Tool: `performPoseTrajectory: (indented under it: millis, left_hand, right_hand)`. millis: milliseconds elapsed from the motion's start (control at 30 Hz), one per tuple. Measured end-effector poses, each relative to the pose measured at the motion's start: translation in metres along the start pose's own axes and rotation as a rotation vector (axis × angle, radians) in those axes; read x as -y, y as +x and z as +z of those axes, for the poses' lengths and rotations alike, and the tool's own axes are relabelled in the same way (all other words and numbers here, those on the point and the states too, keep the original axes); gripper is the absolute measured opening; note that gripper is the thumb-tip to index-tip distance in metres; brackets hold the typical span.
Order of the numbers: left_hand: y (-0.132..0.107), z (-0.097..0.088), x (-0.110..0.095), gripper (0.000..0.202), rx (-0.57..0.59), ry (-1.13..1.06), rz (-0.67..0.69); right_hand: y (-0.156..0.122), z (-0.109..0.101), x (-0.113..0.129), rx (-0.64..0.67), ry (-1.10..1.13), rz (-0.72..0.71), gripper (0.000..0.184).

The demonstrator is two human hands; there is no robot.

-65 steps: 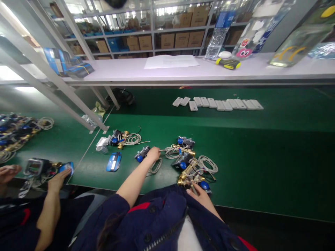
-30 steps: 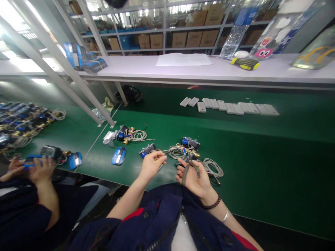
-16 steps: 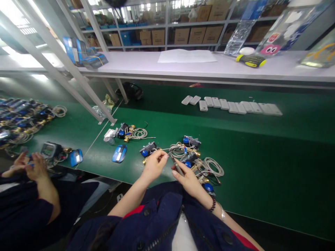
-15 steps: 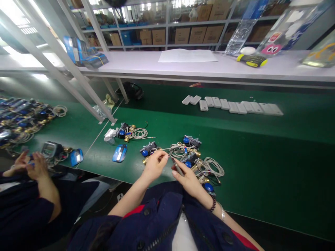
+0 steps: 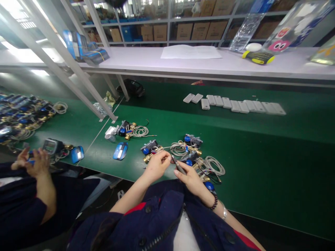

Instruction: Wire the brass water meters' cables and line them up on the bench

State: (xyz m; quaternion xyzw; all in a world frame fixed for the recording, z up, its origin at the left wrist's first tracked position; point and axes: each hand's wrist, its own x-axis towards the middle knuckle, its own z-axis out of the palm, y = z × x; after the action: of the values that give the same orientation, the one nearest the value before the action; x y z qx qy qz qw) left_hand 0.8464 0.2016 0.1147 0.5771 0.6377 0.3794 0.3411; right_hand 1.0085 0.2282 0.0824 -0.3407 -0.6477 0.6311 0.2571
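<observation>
Low in the frame's centre, the right hand [image 5: 191,179] has its fingers wrapped around pliers [image 5: 180,168], their tips pointing up and left at the left hand [image 5: 158,166]. That hand's thumb and forefinger pinch together; whether they grip anything, I cannot tell. Meter assemblies [image 5: 193,140] and coiled cables [image 5: 178,153] lie just above and to the right on the green table [image 5: 251,164].

Your pliers [image 5: 180,168] had matt grips; the brass fittings [image 5: 147,159] had a metallic shine. Your table [image 5: 251,157] looked smooth and faintly glossy, the white cases [image 5: 205,104] smooth plastic, the water bottle [image 5: 246,33] clear, shiny plastic, and your jacket [image 5: 164,218] matt cloth.
</observation>
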Motion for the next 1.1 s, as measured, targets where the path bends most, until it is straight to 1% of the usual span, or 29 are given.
performPoseTrajectory:
  millis: [67, 167, 300, 367, 467, 500, 533, 600, 633, 667, 733, 800, 867, 933, 1000, 1100]
  left_hand:
    - [0.0, 0.002, 0.004, 0.015, 0.002, 0.0, -0.034]
    - [-0.002, 0.01, 0.014, 0.014, 0.006, 0.016, -0.106]
    - [-0.008, 0.021, 0.034, 0.014, 0.023, 0.07, -0.178]
    - [-0.008, 0.018, 0.048, 0.016, 0.02, 0.1, -0.2]
    - [0.0, 0.0, 0.079, 0.02, -0.024, 0.126, -0.184]
    - [0.004, -0.009, 0.092, 0.024, -0.049, 0.18, -0.188]
    - [0.01, -0.017, 0.107, 0.033, -0.075, 0.265, -0.21]
    - [0.021, -0.029, 0.136, 0.058, -0.102, 0.472, -0.285]
    - [0.026, -0.032, 0.149, 0.068, -0.092, 0.558, -0.319]
    - [0.031, -0.033, 0.159, 0.073, -0.069, 0.613, -0.337]
    - [0.041, -0.029, 0.174, 0.073, -0.018, 0.644, -0.334]
    - [0.052, -0.025, 0.181, 0.071, 0.008, 0.68, -0.349]
    - [0.068, -0.026, 0.184, 0.07, -0.004, 0.718, -0.398]
    - [0.089, -0.035, 0.186, 0.071, -0.051, 0.755, -0.46]
    - [0.113, -0.047, 0.189, 0.069, -0.114, 0.782, -0.518]
    - [0.144, -0.062, 0.189, 0.064, -0.186, 0.799, -0.569]
  right_hand:
    - [-0.001, 0.003, -0.003, -0.045, -0.056, 0.011, 0.043]
    - [-0.003, 0.008, -0.014, -0.106, -0.193, 0.055, 0.037]
    - [-0.005, 0.01, -0.038, -0.148, -0.307, 0.101, 0.041]
    - [-0.006, 0.006, -0.054, -0.193, -0.338, 0.15, 0.046]
    - [-0.012, -0.006, -0.077, -0.303, -0.343, 0.241, 0.052]
    - [-0.014, -0.011, -0.084, -0.331, -0.329, 0.267, 0.053]
    - [-0.017, -0.016, -0.09, -0.354, -0.31, 0.288, 0.054]
    - [-0.024, -0.023, -0.1, -0.41, -0.285, 0.326, 0.055]
    - [-0.028, -0.026, -0.104, -0.448, -0.281, 0.342, 0.055]
    - [-0.031, -0.027, -0.107, -0.486, -0.279, 0.357, 0.056]
    - [-0.036, -0.026, -0.11, -0.544, -0.264, 0.397, 0.056]
    - [-0.04, -0.021, -0.11, -0.566, -0.225, 0.449, 0.057]
    - [-0.042, -0.016, -0.108, -0.567, -0.179, 0.482, 0.057]
    - [-0.044, -0.013, -0.106, -0.565, -0.143, 0.485, 0.055]
    - [-0.047, -0.011, -0.103, -0.572, -0.119, 0.485, 0.054]
    - [-0.052, -0.012, -0.104, -0.613, -0.116, 0.497, 0.051]
